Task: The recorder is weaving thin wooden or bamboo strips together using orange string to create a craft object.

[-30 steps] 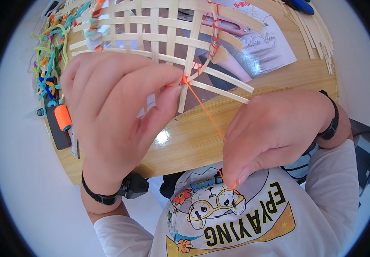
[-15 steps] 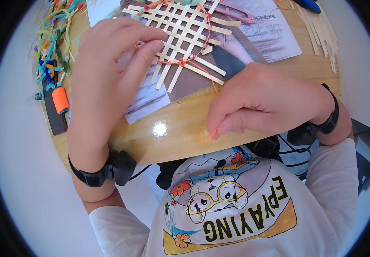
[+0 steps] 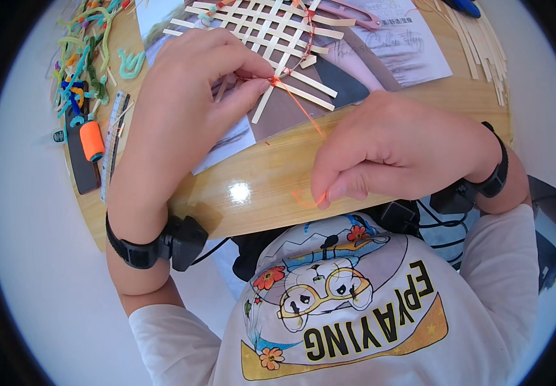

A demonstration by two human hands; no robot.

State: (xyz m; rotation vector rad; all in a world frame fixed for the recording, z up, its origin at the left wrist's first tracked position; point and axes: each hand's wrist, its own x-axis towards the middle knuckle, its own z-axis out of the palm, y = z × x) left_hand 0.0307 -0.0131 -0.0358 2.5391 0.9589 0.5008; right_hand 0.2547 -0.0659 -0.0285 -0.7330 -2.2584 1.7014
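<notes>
In the head view, the left hand point(image 3: 191, 90) is now pinching the near edge of the woven strip lattice point(image 3: 266, 33) beside an orange knot, thumb and forefinger meeting there, whereas half a second ago its fingertips were hovering off to the left of that knot; the right hand point(image 3: 374, 151) is staying almost where it was, thumb and forefinger closed on the orange thread point(image 3: 300, 108), which is running taut from the knot while a loose end is curling out below the fingertips; the lattice, looming larger a second ago, is now lying lower, over printed sheets point(image 3: 413, 58) at the far side of the bench point(image 3: 278, 167); the wood-grain bench is shining with one bright reflection, and is carrying a tangle of coloured fuzzy stems point(image 3: 85, 58), an orange spool point(image 3: 91, 140) and a ruler point(image 3: 112, 145) at left, with pale loose strips point(image 3: 481, 51) at far right; black cables point(image 3: 442, 225) are hanging below the bench, above a pale floor; dark flowing script is showing on a sheet, and large yellow, black-edged capitals are standing upside down on the white shirt point(image 3: 349, 309).
</notes>
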